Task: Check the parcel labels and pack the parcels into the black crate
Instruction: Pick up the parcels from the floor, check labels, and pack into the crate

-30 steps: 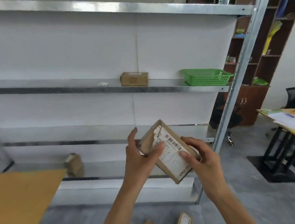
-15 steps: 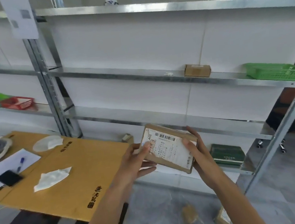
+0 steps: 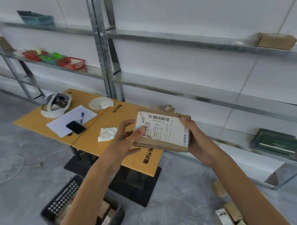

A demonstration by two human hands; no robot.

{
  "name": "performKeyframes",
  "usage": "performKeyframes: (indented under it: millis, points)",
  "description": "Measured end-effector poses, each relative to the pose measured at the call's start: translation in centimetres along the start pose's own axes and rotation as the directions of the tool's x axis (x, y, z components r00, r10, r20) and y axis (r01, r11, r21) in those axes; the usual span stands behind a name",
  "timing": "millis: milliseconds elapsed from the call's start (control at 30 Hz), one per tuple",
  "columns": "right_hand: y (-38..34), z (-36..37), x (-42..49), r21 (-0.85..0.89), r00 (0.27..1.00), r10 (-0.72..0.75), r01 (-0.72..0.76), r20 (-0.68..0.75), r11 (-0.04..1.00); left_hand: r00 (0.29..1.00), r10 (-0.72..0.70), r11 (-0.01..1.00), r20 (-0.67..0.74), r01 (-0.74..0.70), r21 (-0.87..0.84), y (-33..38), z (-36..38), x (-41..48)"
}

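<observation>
I hold a flat brown cardboard parcel [image 3: 161, 130] in front of me with both hands, its white barcode label facing up. My left hand [image 3: 127, 142] grips its left edge with the thumb on the label. My right hand [image 3: 196, 138] cups its right end from below. The black crate [image 3: 61, 201] stands on the floor at the lower left, partly hidden by my left forearm, with several small parcels inside. More small parcels [image 3: 228, 216] lie on the floor at the lower right. Another brown parcel [image 3: 275, 41] sits on the metal shelf at the upper right.
A low yellow table [image 3: 94, 135] holds paper, a pen, a phone [image 3: 75, 127], tissues and a headset. Metal shelving [image 3: 173, 41] runs along the white wall, with red and green baskets [image 3: 54, 58] at left and a green box [image 3: 275, 141] low at right. Cables lie on the floor at left.
My view has swung left and down, bringing the table and the black crate into sight. The parcel has turned flatter in my hands, and both hands keep their grip.
</observation>
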State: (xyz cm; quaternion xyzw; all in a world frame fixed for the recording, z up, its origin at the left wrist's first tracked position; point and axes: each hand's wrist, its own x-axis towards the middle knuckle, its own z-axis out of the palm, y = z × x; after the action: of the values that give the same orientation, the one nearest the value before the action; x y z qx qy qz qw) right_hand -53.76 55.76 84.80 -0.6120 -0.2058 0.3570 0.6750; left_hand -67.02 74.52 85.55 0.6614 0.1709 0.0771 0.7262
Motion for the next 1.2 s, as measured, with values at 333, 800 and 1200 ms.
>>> performKeyframes:
  millis: [333, 800, 1200]
  points:
    - [1.0, 6.1, 11.9, 0.02, 0.998, 0.064, -0.065, 0.012, 0.998, 0.997, -0.053, 0.999, -0.059, 0.053, 0.008, -0.6, -9.9, 7.1]
    - [6.1, 21.8, 22.1, 0.065, 0.99, 0.134, -0.131, -0.042, 0.989, 0.988, -0.151, 0.987, -0.011, 0.151, -0.046, -4.3, -29.6, 8.0]
    - [12.9, 36.4, 23.0, 0.18, 0.924, 0.234, -0.186, -0.302, 0.966, 0.965, -0.261, 0.961, 0.027, 0.263, -0.088, -6.4, -43.0, 6.4]
